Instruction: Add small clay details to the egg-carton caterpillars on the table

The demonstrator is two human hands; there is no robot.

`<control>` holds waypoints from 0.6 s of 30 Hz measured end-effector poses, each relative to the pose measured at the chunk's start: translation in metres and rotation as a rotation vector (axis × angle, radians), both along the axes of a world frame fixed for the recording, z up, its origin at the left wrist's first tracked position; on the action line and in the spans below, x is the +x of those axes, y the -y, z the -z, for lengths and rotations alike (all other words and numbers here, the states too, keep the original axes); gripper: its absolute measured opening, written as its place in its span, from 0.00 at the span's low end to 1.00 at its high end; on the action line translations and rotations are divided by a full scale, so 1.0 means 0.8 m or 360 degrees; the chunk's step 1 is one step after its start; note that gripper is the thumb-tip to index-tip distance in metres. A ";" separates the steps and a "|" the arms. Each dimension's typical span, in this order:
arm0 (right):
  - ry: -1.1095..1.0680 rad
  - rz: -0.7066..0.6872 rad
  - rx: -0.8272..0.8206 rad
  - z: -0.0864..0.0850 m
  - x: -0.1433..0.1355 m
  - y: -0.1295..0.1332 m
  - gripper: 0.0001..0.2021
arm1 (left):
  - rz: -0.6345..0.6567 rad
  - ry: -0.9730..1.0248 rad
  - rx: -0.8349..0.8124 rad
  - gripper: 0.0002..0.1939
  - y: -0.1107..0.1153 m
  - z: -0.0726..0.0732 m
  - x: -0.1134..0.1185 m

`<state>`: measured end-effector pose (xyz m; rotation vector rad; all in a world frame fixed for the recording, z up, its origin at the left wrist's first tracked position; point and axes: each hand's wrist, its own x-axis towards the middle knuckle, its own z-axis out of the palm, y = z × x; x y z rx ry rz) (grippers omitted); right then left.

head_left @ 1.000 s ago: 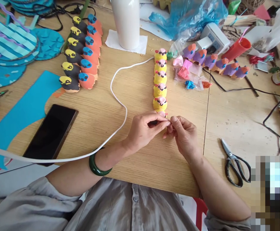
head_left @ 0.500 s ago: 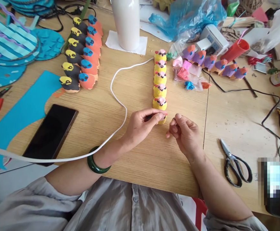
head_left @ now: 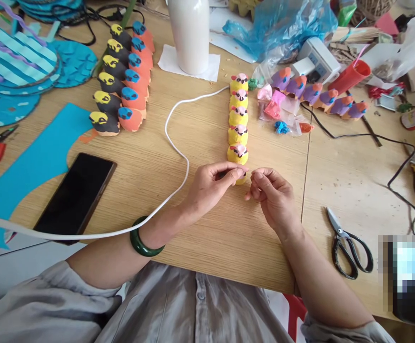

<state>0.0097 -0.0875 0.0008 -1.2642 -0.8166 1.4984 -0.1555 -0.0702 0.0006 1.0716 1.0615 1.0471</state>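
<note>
A strip of yellow egg-carton cups (head_left: pixel 238 116), topped with pink, red and black bits, runs away from me down the middle of the table. My left hand (head_left: pixel 207 188) is closed over its nearest cup, thumb and forefinger hiding most of that cup. Just right of it, my right hand (head_left: pixel 277 197) makes a pinch, fingertips close to the left fingertips. Whatever the right fingers hold is too small to make out. Small bags of pink clay (head_left: pixel 272 108) and a blue clay lump (head_left: pixel 281 127) lie right of the strip.
Black and orange egg-carton strips (head_left: pixel 109 97) stand at left, a purple strip (head_left: pixel 312 93) at back right. A phone (head_left: pixel 75 195), black-handled scissors (head_left: pixel 350 250) and a white bottle (head_left: pixel 189 38) are around. A white cable (head_left: pixel 184 157) crosses the table and passes over my left forearm.
My right hand has shifted slightly up and left, and its fingertips are nearer the left ones. My left hand stays on the nearest yellow cup.
</note>
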 end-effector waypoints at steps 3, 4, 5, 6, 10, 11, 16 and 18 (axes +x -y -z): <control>0.0017 -0.0007 -0.0022 0.000 -0.001 0.000 0.20 | -0.0017 0.0003 0.0007 0.10 -0.001 0.001 -0.001; 0.0008 -0.0003 -0.0019 -0.001 -0.001 0.000 0.20 | -0.0022 0.0001 0.0013 0.10 -0.001 0.002 -0.002; -0.0009 -0.0003 -0.0018 -0.001 -0.001 0.000 0.19 | -0.0024 -0.0007 0.0022 0.10 -0.001 0.003 -0.002; -0.0029 -0.0010 -0.0021 -0.001 -0.001 0.000 0.19 | -0.0016 -0.0022 0.0033 0.10 -0.001 0.004 -0.001; -0.0055 -0.0075 -0.0058 0.001 -0.002 0.002 0.20 | 0.0119 -0.0096 0.0117 0.13 0.003 0.011 0.002; -0.0044 -0.0078 -0.0054 0.002 -0.002 0.003 0.20 | 0.0142 -0.0110 0.0161 0.13 0.004 0.013 0.003; -0.0050 -0.0122 -0.0061 0.005 -0.005 0.006 0.20 | 0.0119 -0.0150 0.0406 0.07 0.006 0.017 0.002; -0.0095 -0.0167 -0.0075 0.003 -0.006 0.006 0.20 | 0.0084 -0.0185 0.0479 0.06 0.006 0.015 0.001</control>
